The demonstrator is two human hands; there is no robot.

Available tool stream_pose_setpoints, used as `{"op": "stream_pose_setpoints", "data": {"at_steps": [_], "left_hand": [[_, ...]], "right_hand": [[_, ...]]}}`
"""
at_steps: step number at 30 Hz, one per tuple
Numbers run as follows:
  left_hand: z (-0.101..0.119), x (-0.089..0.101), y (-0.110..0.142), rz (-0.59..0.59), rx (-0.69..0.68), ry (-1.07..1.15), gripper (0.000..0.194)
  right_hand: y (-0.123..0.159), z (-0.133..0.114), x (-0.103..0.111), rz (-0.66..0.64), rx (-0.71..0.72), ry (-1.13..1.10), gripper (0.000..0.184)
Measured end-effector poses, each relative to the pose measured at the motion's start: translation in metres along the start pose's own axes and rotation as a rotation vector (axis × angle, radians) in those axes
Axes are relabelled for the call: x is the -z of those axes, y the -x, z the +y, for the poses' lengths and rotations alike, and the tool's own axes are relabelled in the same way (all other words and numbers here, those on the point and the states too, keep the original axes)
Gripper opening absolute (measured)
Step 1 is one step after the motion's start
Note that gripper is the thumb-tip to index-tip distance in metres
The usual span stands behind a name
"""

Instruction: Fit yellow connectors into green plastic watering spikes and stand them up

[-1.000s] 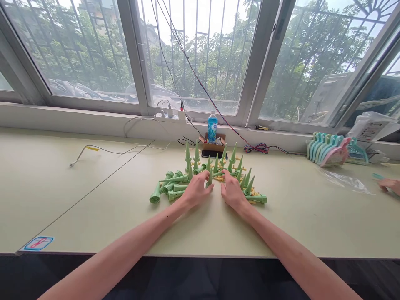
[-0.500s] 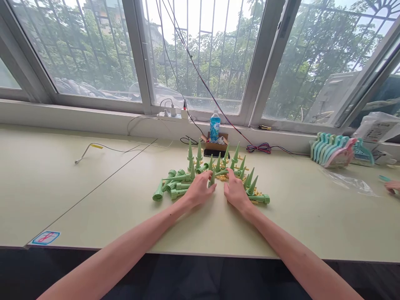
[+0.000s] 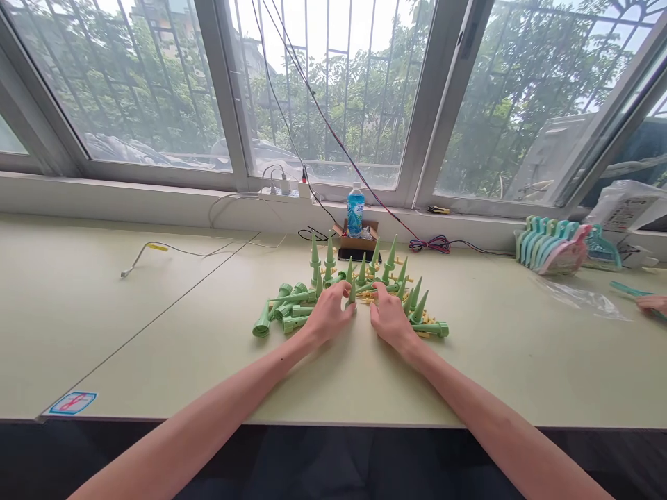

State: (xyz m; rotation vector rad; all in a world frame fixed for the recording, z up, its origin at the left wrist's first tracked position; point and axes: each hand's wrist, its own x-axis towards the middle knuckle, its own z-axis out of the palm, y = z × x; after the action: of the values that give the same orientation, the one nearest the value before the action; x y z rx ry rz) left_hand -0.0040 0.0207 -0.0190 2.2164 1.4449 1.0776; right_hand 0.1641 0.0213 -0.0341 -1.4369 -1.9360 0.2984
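Observation:
My left hand (image 3: 329, 314) is closed around a green plastic watering spike (image 3: 352, 294), which stands upright with its point above my fingers. My right hand (image 3: 390, 316) lies over small yellow valve pieces (image 3: 366, 298), thumb and index finger apart; nothing shows between them. Left of my left hand several green spikes (image 3: 294, 310) lie in a loose pile, some with threaded caps. More spikes stand upright behind both hands, such as one spike (image 3: 390, 258) at the back. A spike (image 3: 432, 329) lies on its side at my right hand.
Behind the spikes are a phone (image 3: 359, 255), a small cardboard box (image 3: 359, 243) and a blue bottle (image 3: 355, 212). Bundled cable (image 3: 430, 244) lies near the sill. Pastel hangers (image 3: 552, 246) and a plastic bag (image 3: 588, 302) sit at right, near another person's hand (image 3: 654, 303).
My left hand keeps the spike almost in place. My right fingers shift slightly over the yellow pieces. At far right, the other person's hand brings a teal item further into view.

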Motion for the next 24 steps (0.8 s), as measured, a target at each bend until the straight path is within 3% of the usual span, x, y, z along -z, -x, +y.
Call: {"op": "stream_pose_setpoints", "data": {"at_steps": [4,8,19,24], "left_hand": [[0.002,0.003,0.000,0.060,0.044,0.003,0.039],[0.002,0.004,0.001,0.079,0.059,0.031,0.047],[0.004,0.005,0.006,0.008,0.107,-0.021,0.020],[0.006,0.002,0.012,0.000,0.106,-0.063,0.019]], "right_hand": [[0.001,-0.002,0.000,0.008,0.015,0.003,0.048],[0.001,-0.002,-0.001,-0.005,0.008,0.005,0.052],[0.003,-0.002,-0.002,-0.035,0.011,-0.001,0.054],[0.003,-0.004,-0.002,-0.035,0.025,-0.010,0.051]]}}
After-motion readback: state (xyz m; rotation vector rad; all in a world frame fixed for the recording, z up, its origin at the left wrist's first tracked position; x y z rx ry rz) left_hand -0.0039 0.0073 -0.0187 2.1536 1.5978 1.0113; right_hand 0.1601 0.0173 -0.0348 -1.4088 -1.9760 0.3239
